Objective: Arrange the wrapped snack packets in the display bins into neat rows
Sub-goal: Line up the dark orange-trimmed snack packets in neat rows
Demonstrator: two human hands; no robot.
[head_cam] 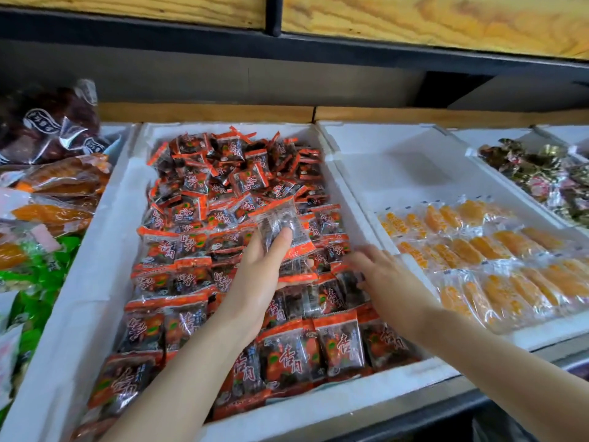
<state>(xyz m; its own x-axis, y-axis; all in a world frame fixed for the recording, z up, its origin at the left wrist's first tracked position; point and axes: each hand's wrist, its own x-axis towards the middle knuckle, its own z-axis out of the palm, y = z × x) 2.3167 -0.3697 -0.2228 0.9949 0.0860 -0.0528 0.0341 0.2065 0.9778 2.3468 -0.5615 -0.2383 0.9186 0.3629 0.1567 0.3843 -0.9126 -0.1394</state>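
A white foam bin (95,250) in the middle holds many red-and-black snack packets (207,193). Those at the front lie in rows; those at the back are heaped loosely. My left hand (261,269) holds a small stack of these packets (280,224) above the bin's middle, thumb on the top one. My right hand (379,272) lies with fingers stretched flat on packets by the bin's right wall.
To the right, a second white bin (398,161) holds rows of orange-filled clear packets (478,250) at its front. A further bin (541,173) of dark wrapped sweets sits at far right. Mixed bags (54,173) pile at the left. A wooden shelf (414,17) overhangs.
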